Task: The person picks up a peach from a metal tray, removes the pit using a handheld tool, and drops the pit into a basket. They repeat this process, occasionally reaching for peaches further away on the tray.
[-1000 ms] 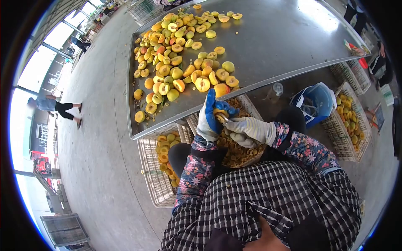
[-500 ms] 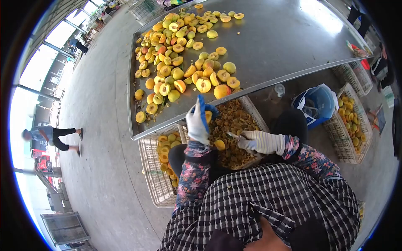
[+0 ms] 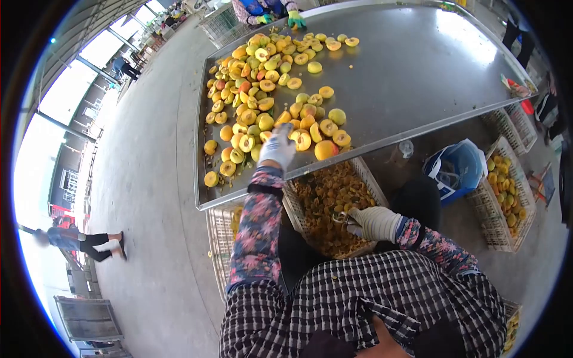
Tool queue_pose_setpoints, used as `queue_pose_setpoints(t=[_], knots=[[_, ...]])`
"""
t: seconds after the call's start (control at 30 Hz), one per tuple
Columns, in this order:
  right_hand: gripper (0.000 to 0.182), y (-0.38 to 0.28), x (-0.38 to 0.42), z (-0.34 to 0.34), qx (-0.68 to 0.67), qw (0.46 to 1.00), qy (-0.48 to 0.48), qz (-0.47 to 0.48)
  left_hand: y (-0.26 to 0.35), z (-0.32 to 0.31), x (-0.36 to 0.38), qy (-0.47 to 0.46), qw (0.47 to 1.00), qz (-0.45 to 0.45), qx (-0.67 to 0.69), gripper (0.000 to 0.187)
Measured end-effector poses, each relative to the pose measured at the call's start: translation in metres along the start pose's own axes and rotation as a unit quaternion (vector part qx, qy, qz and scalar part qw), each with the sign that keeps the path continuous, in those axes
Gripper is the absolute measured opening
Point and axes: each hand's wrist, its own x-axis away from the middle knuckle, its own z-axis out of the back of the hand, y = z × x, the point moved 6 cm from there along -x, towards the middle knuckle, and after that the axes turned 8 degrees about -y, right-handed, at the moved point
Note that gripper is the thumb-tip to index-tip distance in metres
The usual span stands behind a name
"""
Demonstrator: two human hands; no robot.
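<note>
My left hand point(image 3: 278, 148), in a white and blue glove, reaches over the table's near edge. Its blurred fingers stretch out at the heap of yellow peach halves point(image 3: 302, 141), with no fruit visible in them. In a striped glove, my right hand point(image 3: 377, 224) is closed around a small metal tool point(image 3: 342, 218) with a curved, loop-like tip. Both tool and hand are over a crate point(image 3: 369, 179) filled with brownish-orange scraps point(image 3: 328, 197). The peaches, mostly cut open, lie on a rimmed metal table point(image 3: 412, 77).
Left of my knees, a crate point(image 3: 219, 250) sits partly hidden under my left arm. To the right stand a blue bucket point(image 3: 455, 179) and a crate of peaches point(image 3: 504, 197). Gloved hands of another person point(image 3: 295, 19) are at the far edge. Someone walks point(image 3: 83, 240) at left.
My left hand has moved up from above the scrap crate to the heap; the peach half it held no longer shows. My right hand keeps the tool low. Another person's gloved hands have come into view.
</note>
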Motion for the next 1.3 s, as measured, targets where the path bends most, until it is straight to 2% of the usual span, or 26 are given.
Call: queue_pose_setpoints(t=[0.07,0.13,0.2,0.27,0.33,0.4,0.47,0.5,0.53,0.57,0.6,0.67,0.7,0.73,0.8,0.87,0.93,0.97,1.03,1.07,1.13,1.2,1.3], knots=[[0.044,-0.004,0.006,0.003,-0.017,1.000,-0.010,-0.021,-0.021,-0.056,-0.045,-0.011,0.996,-0.048,-0.070,0.063],[0.045,-0.002,0.005,0.003,-0.026,0.999,-0.024,-0.034,-0.001,-0.054,-0.045,-0.109,0.990,0.048,-0.077,0.066],[0.046,-0.001,0.008,0.005,-0.032,0.998,-0.023,-0.041,0.005,-0.048,-0.041,-0.110,0.983,0.110,-0.099,0.068],[0.047,-0.001,0.007,0.008,-0.024,1.000,-0.006,-0.019,0.009,-0.038,-0.034,-0.151,0.973,0.152,-0.089,0.068],[0.047,-0.004,0.008,0.011,-0.021,0.999,-0.010,-0.028,0.000,-0.040,-0.029,-0.176,0.966,0.168,-0.091,0.065],[0.046,-0.006,0.004,0.013,-0.051,0.998,0.037,0.005,-0.013,-0.041,-0.016,-0.156,0.976,0.152,-0.002,0.065],[0.047,-0.006,0.004,0.021,-0.074,0.994,0.082,0.020,-0.030,-0.044,0.001,-0.050,0.975,0.153,0.153,0.071],[0.045,0.001,-0.001,0.019,-0.071,0.987,0.131,0.050,-0.018,-0.029,0.018,0.002,0.940,0.163,0.300,0.061],[0.043,-0.002,0.003,0.029,-0.103,0.980,0.159,0.066,-0.023,-0.041,0.018,0.008,0.799,0.086,0.595,0.045],[0.042,-0.007,0.005,0.040,-0.136,0.970,0.185,0.082,-0.029,-0.056,0.023,0.000,0.678,0.055,0.733,0.038],[0.040,-0.015,0.007,0.050,-0.166,0.958,0.211,0.098,-0.013,-0.052,0.040,-0.005,0.532,0.028,0.846,0.033],[0.038,-0.031,0.009,0.071,-0.175,0.938,0.276,0.119,0.018,-0.043,0.066,-0.003,0.482,0.009,0.876,0.030],[0.037,-0.039,0.010,0.080,-0.177,0.925,0.311,0.130,0.031,-0.040,0.077,0.027,0.474,-0.016,0.880,0.034],[0.037,-0.044,0.009,0.087,-0.155,0.923,0.329,0.128,0.046,-0.036,0.087,0.035,0.444,-0.009,0.895,0.042],[0.038,-0.056,0.007,0.098,-0.112,0.917,0.362,0.126,0.065,-0.036,0.100,-0.033,0.333,-0.025,0.942,0.048],[0.036,-0.060,0.001,0.099,-0.082,0.927,0.355,0.091,0.047,-0.062,0.098,0.056,0.522,-0.052,0.849,0.054],[0.036,-0.065,-0.001,0.100,-0.026,0.932,0.356,0.060,0.042,-0.072,0.099,0.094,0.565,-0.056,0.818,0.059],[0.034,-0.068,0.002,0.100,-0.010,0.936,0.349,0.040,0.038,-0.079,0.098,0.088,0.522,-0.045,0.847,0.062],[0.033,-0.068,0.002,0.096,0.014,0.932,0.360,0.041,0.038,-0.080,0.102,0.096,0.520,-0.036,0.848,0.050],[0.032,-0.068,0.002,0.095,0.026,0.929,0.366,0.043,0.039,-0.078,0.103,0.111,0.561,-0.037,0.820,0.041],[0.030,-0.071,0.003,0.093,0.054,0.926,0.368,0.058,0.052,-0.059,0.110,0.109,0.578,-0.037,0.808,0.040],[0.029,-0.072,0.003,0.089,0.072,0.924,0.369,0.067,0.066,-0.042,0.118,0.075,0.530,-0.033,0.844,0.038],[0.027,-0.073,0.001,0.087,0.082,0.928,0.357,0.071,0.066,-0.051,0.113,-0.053,0.375,0.004,0.925,0.036]])
